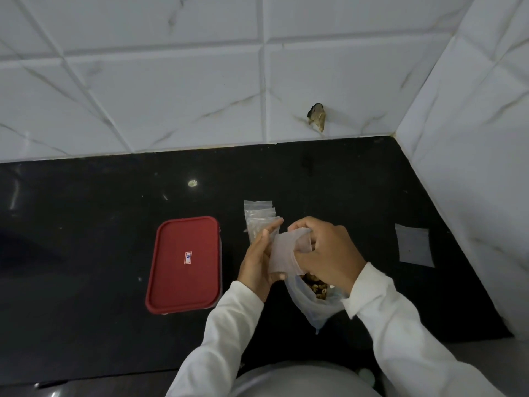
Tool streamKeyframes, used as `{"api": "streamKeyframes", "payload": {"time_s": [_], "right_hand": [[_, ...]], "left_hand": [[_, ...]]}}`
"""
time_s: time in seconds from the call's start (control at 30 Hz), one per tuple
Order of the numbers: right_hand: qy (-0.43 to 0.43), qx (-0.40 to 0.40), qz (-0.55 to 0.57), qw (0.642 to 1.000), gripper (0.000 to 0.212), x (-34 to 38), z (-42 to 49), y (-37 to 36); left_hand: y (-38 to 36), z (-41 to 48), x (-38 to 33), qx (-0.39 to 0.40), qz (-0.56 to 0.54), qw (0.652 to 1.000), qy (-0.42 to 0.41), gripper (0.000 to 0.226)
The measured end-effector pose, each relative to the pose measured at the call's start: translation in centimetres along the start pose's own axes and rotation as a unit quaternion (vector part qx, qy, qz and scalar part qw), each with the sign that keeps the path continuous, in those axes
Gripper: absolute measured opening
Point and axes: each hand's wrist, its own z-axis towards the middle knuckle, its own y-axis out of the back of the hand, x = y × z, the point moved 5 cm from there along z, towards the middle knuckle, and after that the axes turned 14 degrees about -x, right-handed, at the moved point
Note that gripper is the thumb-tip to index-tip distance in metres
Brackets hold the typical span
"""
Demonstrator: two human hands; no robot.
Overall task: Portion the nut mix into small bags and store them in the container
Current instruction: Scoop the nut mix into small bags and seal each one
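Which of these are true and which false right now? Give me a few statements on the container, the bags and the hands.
1. The red-lidded container is closed. True.
2. Both the left hand and the right hand hold the small bag. True.
3. The nut mix bag lies left of the container. False: it lies to its right, under the hands.
4. The spare bags are stacked on the lid. False: they lie on the counter beyond the hands.
5. A lone bag lies flat on the counter, far right. True.
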Motion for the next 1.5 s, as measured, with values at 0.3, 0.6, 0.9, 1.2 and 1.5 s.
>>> {"api": "streamKeyframes", "payload": {"time_s": [0.3,0.6,0.9,1.2,1.5], "right_hand": [[-0.009,0.044,-0.063,0.997,0.053,0.3,0.4,-0.4],[0.159,-0.128,-0.013,0.979,0.048,1.4,-3.1,-0.3],[0.270,-0.144,-0.112,0.945,0.039,1.7,-4.6,-1.7],[0.215,-0.023,-0.212,0.953,0.053,1.6,-2.1,-1.7],[0.309,-0.031,-0.108,0.944,0.045,2.5,-3.0,-0.2]], "left_hand": [[-1.0,-0.9,2.3,0.039,-0.135,0.980,0.139,0.064],[-0.1,0.1,2.2,0.020,-0.186,0.972,0.144,0.049],[-0.2,-0.2,2.0,0.008,-0.142,0.983,0.117,0.050],[0.1,0.3,2.0,0.084,-0.178,0.975,0.102,0.054],[0.4,0.1,2.5,0.059,-0.160,0.972,0.162,0.046]]}}
